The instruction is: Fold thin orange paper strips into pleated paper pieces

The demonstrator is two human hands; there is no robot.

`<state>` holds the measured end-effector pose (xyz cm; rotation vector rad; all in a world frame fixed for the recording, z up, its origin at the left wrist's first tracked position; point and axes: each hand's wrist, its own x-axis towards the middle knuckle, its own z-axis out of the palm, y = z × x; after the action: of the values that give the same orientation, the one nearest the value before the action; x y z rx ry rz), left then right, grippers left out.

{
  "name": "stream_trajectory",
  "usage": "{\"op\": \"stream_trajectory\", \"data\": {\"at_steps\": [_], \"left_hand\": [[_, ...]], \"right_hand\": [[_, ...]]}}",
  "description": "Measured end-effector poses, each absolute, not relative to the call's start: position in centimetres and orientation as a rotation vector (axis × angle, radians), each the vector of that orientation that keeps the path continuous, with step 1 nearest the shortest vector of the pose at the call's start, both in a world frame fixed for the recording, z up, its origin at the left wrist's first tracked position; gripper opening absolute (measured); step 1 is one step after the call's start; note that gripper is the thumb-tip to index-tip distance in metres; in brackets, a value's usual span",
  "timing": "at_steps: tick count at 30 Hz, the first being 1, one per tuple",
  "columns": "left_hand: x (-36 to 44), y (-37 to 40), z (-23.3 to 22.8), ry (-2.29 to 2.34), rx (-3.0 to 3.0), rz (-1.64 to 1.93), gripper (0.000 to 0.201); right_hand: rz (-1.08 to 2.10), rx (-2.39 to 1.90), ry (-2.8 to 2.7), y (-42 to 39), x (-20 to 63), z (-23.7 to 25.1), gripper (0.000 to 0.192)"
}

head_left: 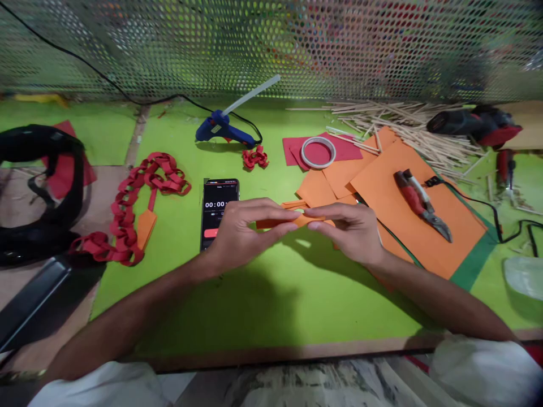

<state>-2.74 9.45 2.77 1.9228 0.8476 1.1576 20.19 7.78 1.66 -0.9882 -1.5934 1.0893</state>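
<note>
My left hand (248, 229) and my right hand (350, 229) meet over the green table, both pinching a narrow orange paper strip (297, 219) held level between them. The strip's middle shows between my fingertips; its ends are hidden in my fingers. Just behind my left hand lies a black phone (218, 200) showing a timer. A long red paper chain (139, 195) lies to the left with an orange strip (146, 226) beside it. Orange paper sheets (407, 220) are stacked to the right of my right hand.
A blue glue gun (223, 129) and a small red paper bundle (255, 157) lie at the back. A tape roll (318, 152) rests on red paper. A red-handled cutter (419, 203) lies on the orange sheets, near wooden sticks (407, 127). Black straps (42, 186) are at left.
</note>
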Motion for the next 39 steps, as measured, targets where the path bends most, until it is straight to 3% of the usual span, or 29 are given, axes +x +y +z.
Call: {"op": "stream_trajectory", "data": {"at_steps": [10, 24, 39], "left_hand": [[-2.79, 9.57, 2.57, 0.92, 2.115, 1.232, 0.03], [-2.87, 9.33, 2.6, 0.946, 2.141, 1.2, 0.018], [-2.16, 8.91, 2.8, 0.898, 2.185, 1.219, 0.009]], "right_hand": [[1.181, -1.0, -1.499, 7.76, 19.94, 2.07, 0.028], [0.938, -1.054, -1.65, 7.76, 20.12, 1.69, 0.026], [0.988, -0.971, -1.658, 7.51, 19.67, 1.6, 0.018]]}}
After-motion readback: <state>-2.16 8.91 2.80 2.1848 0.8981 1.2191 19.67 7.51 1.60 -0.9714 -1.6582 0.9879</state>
